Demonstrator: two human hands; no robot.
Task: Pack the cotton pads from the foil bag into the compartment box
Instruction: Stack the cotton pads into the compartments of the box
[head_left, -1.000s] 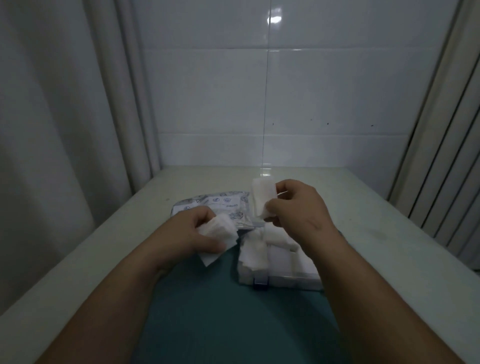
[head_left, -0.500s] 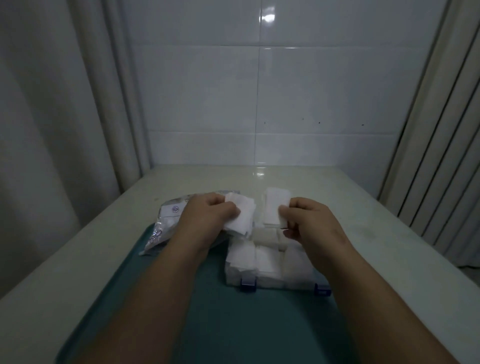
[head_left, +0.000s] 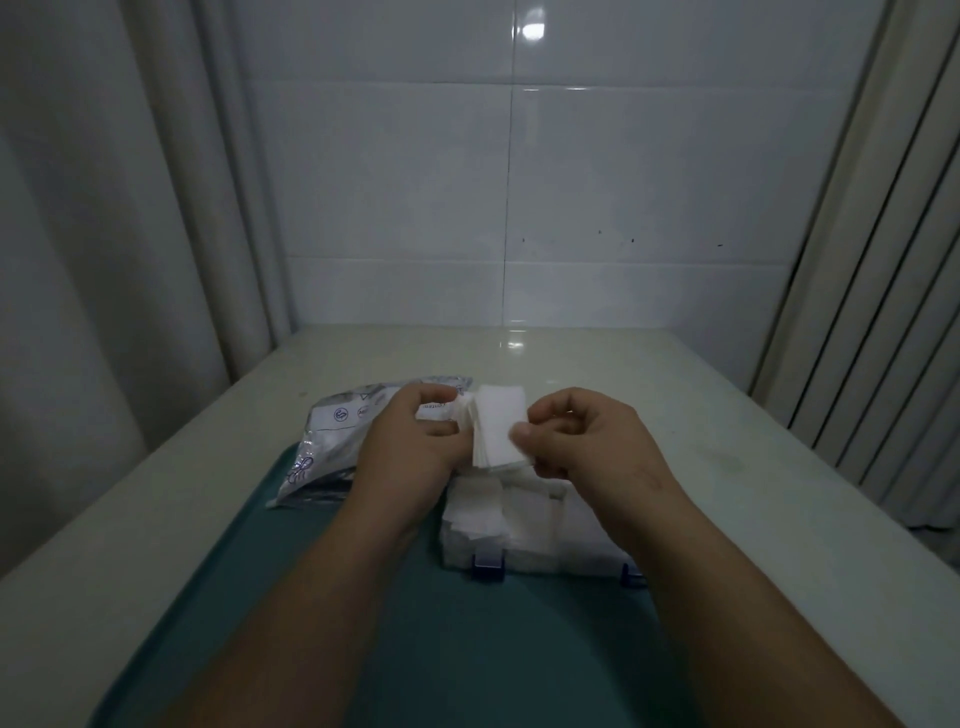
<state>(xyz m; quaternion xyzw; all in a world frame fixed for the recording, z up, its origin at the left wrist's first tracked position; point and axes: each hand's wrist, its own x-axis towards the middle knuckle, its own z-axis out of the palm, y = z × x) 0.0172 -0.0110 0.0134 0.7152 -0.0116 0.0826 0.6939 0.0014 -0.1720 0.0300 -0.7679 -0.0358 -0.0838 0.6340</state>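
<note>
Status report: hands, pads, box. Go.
Left hand and right hand both pinching one stack of cotton pads, above the compartment box. Box already holds pads. Foil bag left of box. Nothing blocking.

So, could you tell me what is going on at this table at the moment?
A person is packing cotton pads into a compartment box that sits on a teal mat. Both hands hold one small stack of white pads just above the box: the left hand grips its left edge and the right hand pinches its right side. The box already holds many pads. The foil bag lies to the left of the box, partly on the mat.
</note>
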